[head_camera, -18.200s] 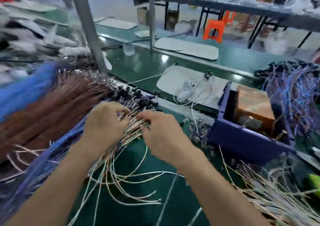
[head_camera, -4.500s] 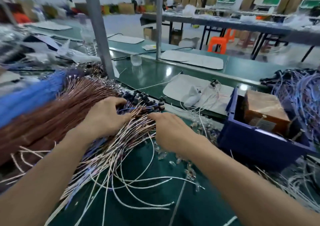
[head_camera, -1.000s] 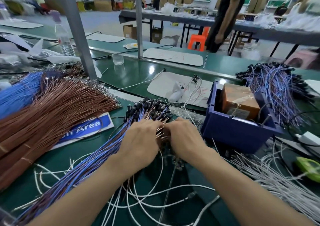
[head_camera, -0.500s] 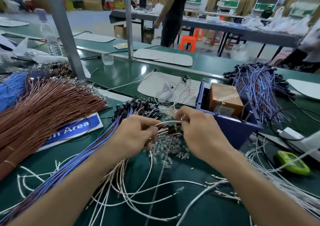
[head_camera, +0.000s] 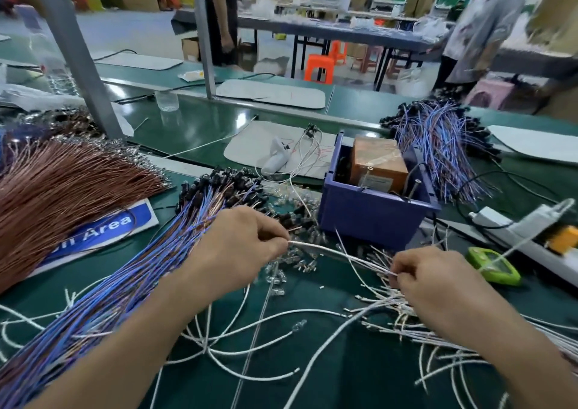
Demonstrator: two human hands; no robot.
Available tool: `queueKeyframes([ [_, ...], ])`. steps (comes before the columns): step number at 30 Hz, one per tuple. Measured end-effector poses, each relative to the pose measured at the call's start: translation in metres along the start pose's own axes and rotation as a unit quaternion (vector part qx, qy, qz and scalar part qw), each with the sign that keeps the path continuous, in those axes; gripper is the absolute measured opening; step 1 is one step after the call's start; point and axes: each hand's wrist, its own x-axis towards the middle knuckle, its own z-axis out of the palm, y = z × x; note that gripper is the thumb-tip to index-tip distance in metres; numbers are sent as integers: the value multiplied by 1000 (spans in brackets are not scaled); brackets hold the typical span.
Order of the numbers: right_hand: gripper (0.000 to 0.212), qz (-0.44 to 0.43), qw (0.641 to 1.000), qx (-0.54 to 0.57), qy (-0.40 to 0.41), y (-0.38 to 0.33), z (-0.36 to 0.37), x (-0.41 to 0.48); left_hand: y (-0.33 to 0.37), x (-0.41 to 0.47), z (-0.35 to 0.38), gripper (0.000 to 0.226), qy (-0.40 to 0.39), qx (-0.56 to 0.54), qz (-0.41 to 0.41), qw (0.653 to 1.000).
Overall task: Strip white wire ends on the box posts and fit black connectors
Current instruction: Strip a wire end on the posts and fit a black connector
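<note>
A white wire (head_camera: 337,252) stretches between my two hands above the green bench. My left hand (head_camera: 240,246) pinches its left end, and my right hand (head_camera: 428,280) pinches it at the right, over a pile of loose white wires (head_camera: 406,321). Behind the wire stands a blue box (head_camera: 372,214) with an orange block inside and thin posts at its front rim. Black connectors (head_camera: 225,183) cap a blue-and-brown wire bundle (head_camera: 125,283) that lies under my left forearm. Small clear parts (head_camera: 281,271) lie scattered below the wire.
A thick brown wire bundle (head_camera: 62,189) fills the left. Another blue wire bundle (head_camera: 444,145) lies behind the box. A green tool (head_camera: 494,264) and a white power strip (head_camera: 516,230) lie at the right. Two people stand at the far tables.
My hands have moved apart: the right hand went right and down to the white wire pile, and a white wire now stretches between the hands. The view has shifted right.
</note>
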Motion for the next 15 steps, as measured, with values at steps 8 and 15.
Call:
queueKeyframes([
  [8, 11, -118, 958, 262, 25, -14, 14, -1, 33, 3, 51, 12, -42, -123, 108, 986],
  [15, 32, 47, 928, 370, -23, 1, 31, 18, 18, 11, 95, 6, -14, -161, 70, 984],
])
